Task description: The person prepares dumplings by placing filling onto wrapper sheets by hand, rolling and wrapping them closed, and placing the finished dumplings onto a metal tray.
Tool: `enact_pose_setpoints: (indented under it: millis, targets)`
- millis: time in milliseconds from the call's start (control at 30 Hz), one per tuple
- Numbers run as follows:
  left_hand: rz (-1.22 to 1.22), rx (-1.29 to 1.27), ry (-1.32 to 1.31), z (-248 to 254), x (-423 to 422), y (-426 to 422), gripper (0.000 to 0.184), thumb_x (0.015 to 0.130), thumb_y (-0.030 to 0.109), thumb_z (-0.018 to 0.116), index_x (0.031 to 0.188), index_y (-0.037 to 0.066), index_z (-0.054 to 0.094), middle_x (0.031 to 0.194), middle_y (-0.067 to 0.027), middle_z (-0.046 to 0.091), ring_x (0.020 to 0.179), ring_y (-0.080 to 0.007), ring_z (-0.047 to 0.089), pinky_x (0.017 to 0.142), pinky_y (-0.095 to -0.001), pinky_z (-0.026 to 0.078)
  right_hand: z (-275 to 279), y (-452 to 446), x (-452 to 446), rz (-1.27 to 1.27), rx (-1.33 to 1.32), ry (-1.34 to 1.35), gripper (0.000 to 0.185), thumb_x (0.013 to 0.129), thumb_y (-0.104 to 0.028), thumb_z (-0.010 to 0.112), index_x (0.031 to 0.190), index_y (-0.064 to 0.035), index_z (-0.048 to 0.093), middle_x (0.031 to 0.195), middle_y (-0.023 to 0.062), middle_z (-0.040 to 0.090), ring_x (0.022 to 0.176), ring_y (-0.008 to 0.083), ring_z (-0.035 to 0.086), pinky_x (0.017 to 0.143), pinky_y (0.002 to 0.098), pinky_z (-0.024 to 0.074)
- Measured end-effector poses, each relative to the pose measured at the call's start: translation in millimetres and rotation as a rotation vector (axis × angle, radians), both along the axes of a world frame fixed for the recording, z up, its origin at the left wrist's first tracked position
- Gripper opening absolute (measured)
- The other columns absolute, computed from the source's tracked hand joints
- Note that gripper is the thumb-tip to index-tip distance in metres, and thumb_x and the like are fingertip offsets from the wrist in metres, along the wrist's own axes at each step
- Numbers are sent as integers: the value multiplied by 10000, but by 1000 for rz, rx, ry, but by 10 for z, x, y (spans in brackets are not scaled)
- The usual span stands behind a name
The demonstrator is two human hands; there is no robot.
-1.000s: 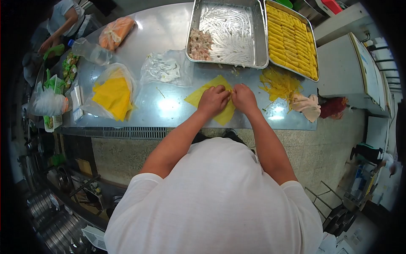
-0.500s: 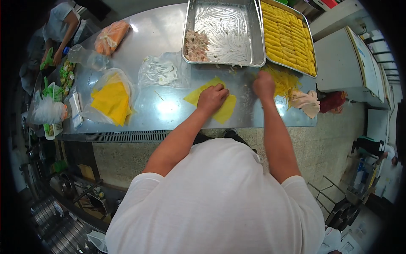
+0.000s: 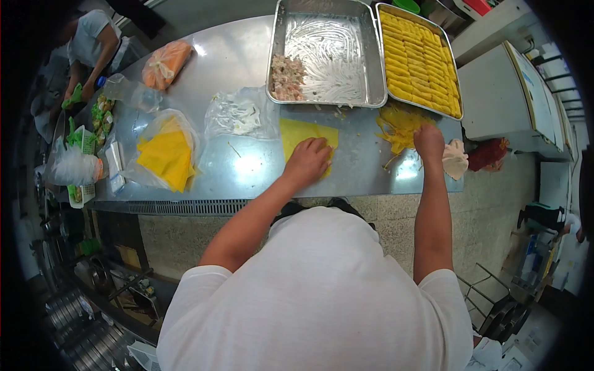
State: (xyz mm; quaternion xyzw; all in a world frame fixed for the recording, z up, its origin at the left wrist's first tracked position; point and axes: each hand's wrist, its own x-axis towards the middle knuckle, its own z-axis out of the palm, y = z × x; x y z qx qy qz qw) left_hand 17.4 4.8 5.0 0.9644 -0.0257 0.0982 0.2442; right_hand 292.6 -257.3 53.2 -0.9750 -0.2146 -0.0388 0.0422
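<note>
My left hand (image 3: 309, 159) rests with bent fingers on a thin yellow wrapper sheet (image 3: 299, 131), gripping it near its right edge on the steel table. Part of the sheet is hidden under the hand. To the right, my right hand (image 3: 429, 142) is closed in a fist beside a heap of yellow shreds (image 3: 397, 128); whatever its fingers hold is hidden. Behind the hands stands a deep metal tray (image 3: 334, 59) with meat filling (image 3: 287, 77) in its left part. A second tray (image 3: 422, 110) is packed with rows of yellow rolls (image 3: 417, 62).
A stack of yellow sheets (image 3: 167, 153) lies in plastic at the left. Near it are a white-smeared plastic bag (image 3: 240, 116), an orange bag (image 3: 166, 64) and a clear bottle (image 3: 136, 94). A pale cloth (image 3: 456, 159) sits at the right edge. Another person (image 3: 96, 43) works far left.
My right hand has moved right, across the yellow shreds. The sheet under my left hand has turned and lies squarer to the tray. The view has shifted slightly.
</note>
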Motion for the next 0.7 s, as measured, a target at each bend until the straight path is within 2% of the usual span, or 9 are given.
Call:
enact_pose_setpoints:
  millis: [67,100,167,267,333,433,500,600,700]
  targets:
    - [79,25,-34,-27,-56,-44,338,859,198,698,1187,117,690,1355,-106,602,1253,-347,543,1087,-483,427,175,128,-85,50,104,28,148,870,-146,619,927,-38,702,965,208,717,907,419,680,815,518,539]
    - [-12,20,-38,-38,-63,-39,345,864,201,690,1198,115,685,1370,-109,590,1280,-356,522,1115,-492,409,231,241,-115,94,205,55,172,870,-151,629,966,-34,709,982,205,718,934,410,681,844,505,542]
    - [-100,17,-41,-41,-83,-21,351,870,204,681,1209,112,680,1385,-112,577,1307,-365,500,1143,-500,390,238,693,-260,439,508,74,293,883,-200,672,1117,-25,697,1114,210,705,1068,389,660,954,466,521]
    - [-183,-18,-69,-39,-99,5,343,889,233,661,1212,120,682,1387,-111,574,1331,-365,483,1193,-498,346,426,1664,-838,659,471,293,523,883,-303,740,1289,3,618,1340,236,606,1257,385,570,1074,456,462]
    - [-176,-41,-87,-50,-113,-10,342,914,272,640,1217,116,672,1373,-104,577,1354,-361,463,1206,-505,328,355,2295,-1018,832,413,277,539,867,-317,758,1286,-6,622,1351,241,596,1275,379,561,1073,462,463]
    - [-180,-38,0,-46,-109,6,362,945,335,615,1237,130,671,1408,-88,566,1384,-339,456,1221,-519,298,136,2964,-1093,797,285,377,490,849,-273,762,1238,1,646,1320,250,617,1245,383,587,1036,466,493]
    - [-183,-32,7,-38,-110,18,367,943,338,618,1243,133,668,1412,-86,566,1387,-338,454,1221,-517,298,24,3197,-1067,740,13,466,413,823,-226,761,1175,-27,678,1237,224,671,1172,372,637,973,462,530]
    - [-183,-41,0,-73,-91,27,371,937,340,624,1248,140,664,1414,-82,565,1389,-339,452,1219,-516,301,-69,3294,-943,818,-78,499,377,787,-190,770,1132,-57,697,1163,198,709,1113,363,668,927,458,551]
    - [-208,-52,-6,-125,-95,55,371,932,335,627,1249,147,659,1415,-78,563,1390,-340,446,1216,-516,304,148,3199,-862,811,41,677,481,809,-172,777,1266,-81,658,1206,192,701,1117,370,667,958,432,528]
